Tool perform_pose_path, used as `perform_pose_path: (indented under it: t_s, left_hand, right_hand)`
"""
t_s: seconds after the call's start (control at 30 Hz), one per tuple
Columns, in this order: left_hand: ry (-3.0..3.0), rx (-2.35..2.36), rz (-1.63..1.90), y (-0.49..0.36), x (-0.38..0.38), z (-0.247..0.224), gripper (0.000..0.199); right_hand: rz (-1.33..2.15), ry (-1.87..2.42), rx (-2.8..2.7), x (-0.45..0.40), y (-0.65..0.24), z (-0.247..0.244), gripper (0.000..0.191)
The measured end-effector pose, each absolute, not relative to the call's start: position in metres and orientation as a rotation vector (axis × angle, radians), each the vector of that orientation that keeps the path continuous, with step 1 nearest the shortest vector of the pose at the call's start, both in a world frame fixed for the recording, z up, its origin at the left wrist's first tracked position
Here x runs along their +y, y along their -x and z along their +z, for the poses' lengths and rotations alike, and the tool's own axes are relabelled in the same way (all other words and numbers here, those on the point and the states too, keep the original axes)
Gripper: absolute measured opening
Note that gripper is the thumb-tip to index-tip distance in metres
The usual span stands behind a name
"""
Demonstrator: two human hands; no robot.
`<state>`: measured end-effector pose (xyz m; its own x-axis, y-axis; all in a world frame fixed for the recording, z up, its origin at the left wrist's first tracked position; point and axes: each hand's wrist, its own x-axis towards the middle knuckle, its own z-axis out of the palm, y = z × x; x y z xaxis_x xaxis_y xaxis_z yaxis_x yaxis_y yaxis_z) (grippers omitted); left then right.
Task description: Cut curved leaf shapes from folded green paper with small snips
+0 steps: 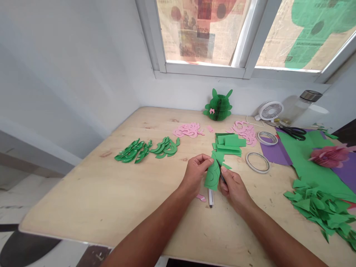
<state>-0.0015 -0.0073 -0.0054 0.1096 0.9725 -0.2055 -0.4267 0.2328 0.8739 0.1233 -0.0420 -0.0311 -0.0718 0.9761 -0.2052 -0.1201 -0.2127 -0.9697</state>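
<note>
The left hand [197, 171] is pinching the paper [212, 176] tightly between thumb and fingertips, above the desk [125, 200] and nearer its front edge than its back. The right hand [234, 185] is gripping the scissors [222, 176], fingers curling closed around them, the blade meeting the paper's right side. The pen [210, 198] is lying toward the front edge; scraps [319, 204] are heaping near the right edge, and a green figure [219, 106] is standing by the back edge.
</note>
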Motion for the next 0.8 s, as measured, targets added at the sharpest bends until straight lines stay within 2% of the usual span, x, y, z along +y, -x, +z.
perform_pose_path:
  t_s: [0.8]
  left_hand:
    - [-0.646,0.799,1.044,0.0048,-0.0066,-0.0085,0.025]
  right_hand:
    - [1.443,1.221,-1.076,-0.0411,-0.1241,-0.0292,0.051]
